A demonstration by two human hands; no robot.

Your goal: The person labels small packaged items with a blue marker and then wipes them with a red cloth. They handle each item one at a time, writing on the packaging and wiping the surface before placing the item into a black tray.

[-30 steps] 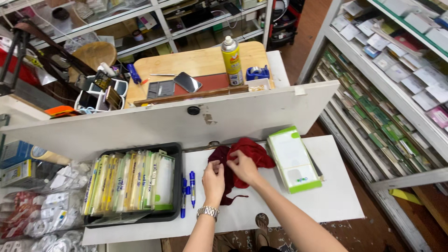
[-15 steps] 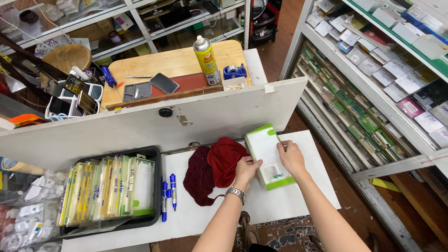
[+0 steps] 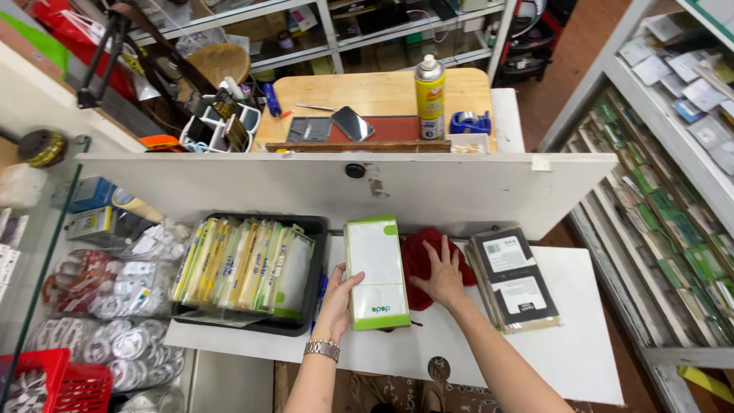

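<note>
Left hand [image 3: 339, 294] clasping the lower left edge of a white box [image 3: 375, 271] with green trim, thumb on top, fingers hidden beneath. Box lying flat on the white table [image 3: 581, 336], long side running away from the viewer, between the black tray [image 3: 310, 306] and the red cloth [image 3: 417, 260], overlapping the cloth's left edge. Silver watch [image 3: 322, 349] on the left wrist. Right hand [image 3: 440, 271] pressed flat on the cloth, fingers spread, gripping nothing. Cloth bunched up just under the white divider board [image 3: 306, 187]. Stack of dark flat packets [image 3: 514, 279] just right of the cloth, near the right hand but not touching. Tray filled with upright yellow and green sleeved packets [image 3: 245, 264]. Blue pens [image 3: 322, 287] barely showing between tray and box. Beyond the board, a wooden desk [image 3: 375, 95] bearing a spray can [image 3: 430, 95], a phone [image 3: 352, 122] and a blue tape dispenser [image 3: 468, 122]
</note>
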